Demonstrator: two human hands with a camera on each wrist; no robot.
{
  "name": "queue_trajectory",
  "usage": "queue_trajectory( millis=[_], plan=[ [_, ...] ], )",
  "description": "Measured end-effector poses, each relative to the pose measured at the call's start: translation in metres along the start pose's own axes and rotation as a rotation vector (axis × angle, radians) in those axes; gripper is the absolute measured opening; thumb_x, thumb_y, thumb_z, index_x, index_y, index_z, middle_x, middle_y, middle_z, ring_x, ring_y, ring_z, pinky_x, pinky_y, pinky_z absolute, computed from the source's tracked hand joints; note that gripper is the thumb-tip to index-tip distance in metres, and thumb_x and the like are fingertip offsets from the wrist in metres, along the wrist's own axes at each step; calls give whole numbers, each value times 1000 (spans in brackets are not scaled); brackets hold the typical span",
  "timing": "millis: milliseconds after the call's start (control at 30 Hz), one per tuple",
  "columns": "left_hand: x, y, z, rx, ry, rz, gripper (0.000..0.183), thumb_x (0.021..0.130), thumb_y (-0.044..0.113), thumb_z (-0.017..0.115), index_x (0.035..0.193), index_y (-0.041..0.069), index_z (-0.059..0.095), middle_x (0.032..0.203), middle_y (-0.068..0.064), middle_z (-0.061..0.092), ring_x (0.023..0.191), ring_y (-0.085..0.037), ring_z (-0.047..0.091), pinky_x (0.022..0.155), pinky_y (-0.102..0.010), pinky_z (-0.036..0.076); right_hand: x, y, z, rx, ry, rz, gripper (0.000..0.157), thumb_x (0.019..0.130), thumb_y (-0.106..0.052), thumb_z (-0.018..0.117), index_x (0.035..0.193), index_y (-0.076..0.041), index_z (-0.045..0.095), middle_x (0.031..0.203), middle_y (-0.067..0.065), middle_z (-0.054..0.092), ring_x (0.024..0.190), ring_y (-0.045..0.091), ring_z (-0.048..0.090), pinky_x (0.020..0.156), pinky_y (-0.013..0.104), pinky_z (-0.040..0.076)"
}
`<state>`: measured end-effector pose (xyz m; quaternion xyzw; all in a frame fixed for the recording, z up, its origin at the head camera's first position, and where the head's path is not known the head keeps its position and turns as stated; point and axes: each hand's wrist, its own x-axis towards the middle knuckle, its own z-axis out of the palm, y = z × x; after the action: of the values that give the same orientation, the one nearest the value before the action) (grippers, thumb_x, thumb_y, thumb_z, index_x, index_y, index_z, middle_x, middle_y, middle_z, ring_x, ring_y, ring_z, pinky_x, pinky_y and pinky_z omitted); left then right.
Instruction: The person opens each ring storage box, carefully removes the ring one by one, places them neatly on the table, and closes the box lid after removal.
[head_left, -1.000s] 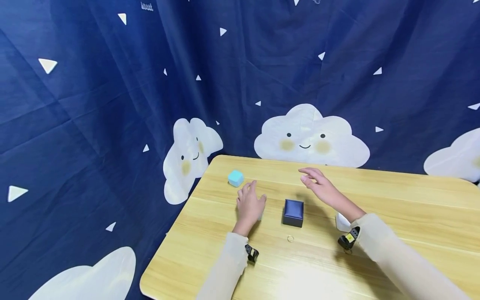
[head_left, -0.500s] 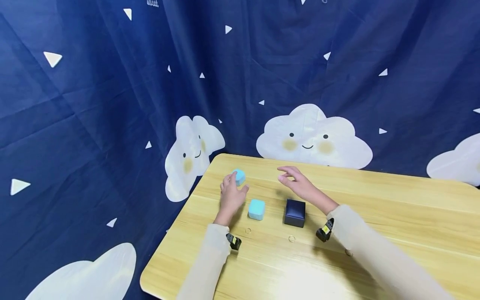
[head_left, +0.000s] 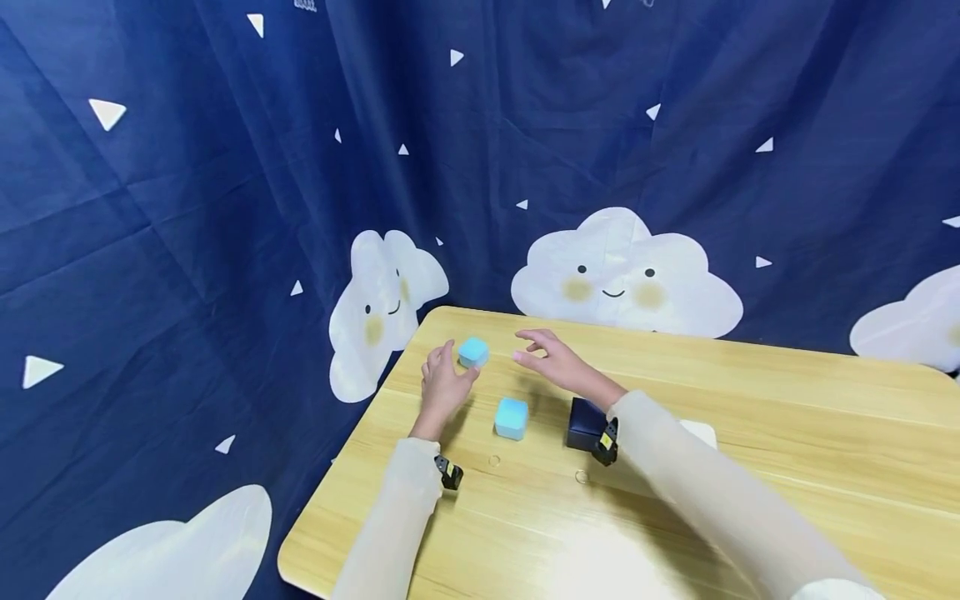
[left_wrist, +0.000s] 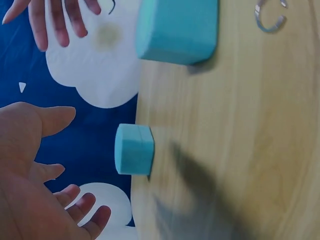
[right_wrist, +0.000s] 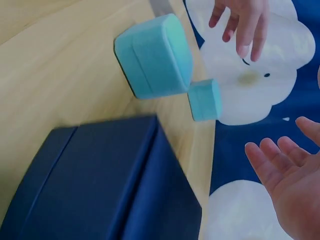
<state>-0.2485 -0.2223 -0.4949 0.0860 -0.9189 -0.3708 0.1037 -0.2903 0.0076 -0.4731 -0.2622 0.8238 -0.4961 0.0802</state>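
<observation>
Hovering near two turquoise boxes [head_left: 512, 418] [head_left: 473, 352], one navy box [head_left: 583, 425]: two grips [head_left: 443, 390] [head_left: 562, 364], released.

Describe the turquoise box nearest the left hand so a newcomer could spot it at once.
On the wooden table, look toward the far left corner, by the blue curtain. There the far turquoise box sits beside the left hand. Its lookalike, the near turquoise box, stands closer to the wearer and the navy box; this one is farther back.

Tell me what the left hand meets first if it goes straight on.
The left hand would probably meet the farther turquoise lidded box first; depth is unclear, so it might pass over or beside.
</observation>
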Motion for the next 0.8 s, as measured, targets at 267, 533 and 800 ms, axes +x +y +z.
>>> queue_trajectory(
  millis=[267, 533, 800],
  plan=[
    [5, -9, 5, 45, -3, -39, 78, 85, 38, 69, 149, 19, 30, 148, -11, 30, 133, -33, 28, 106, -56, 25, 20, 4, 24, -52, -22, 6, 59, 93, -47, 56, 143, -20, 42, 145, 6, 35, 121, 26, 46, 95, 47, 44],
    [18, -15, 11, 44, -38, -52, 82, 83, 37, 71, 150, 18, 28, 149, -13, 31, 133, -36, 29, 105, -58, 28, 39, 13, 48, -224, -38, -29, 73, 89, -59, 54, 144, -13, 41, 141, 8, 42, 117, 30, 52, 92, 41, 47],
    [29, -18, 23, -27, -54, -49, 80, 83, 36, 72, 148, 11, 32, 147, -17, 36, 131, -39, 32, 102, -60, 31, 46, 20, 51, -214, -18, 54, 74, 90, -58, 51, 146, -11, 39, 141, 12, 41, 116, 29, 53, 95, 43, 46]
  ],
)
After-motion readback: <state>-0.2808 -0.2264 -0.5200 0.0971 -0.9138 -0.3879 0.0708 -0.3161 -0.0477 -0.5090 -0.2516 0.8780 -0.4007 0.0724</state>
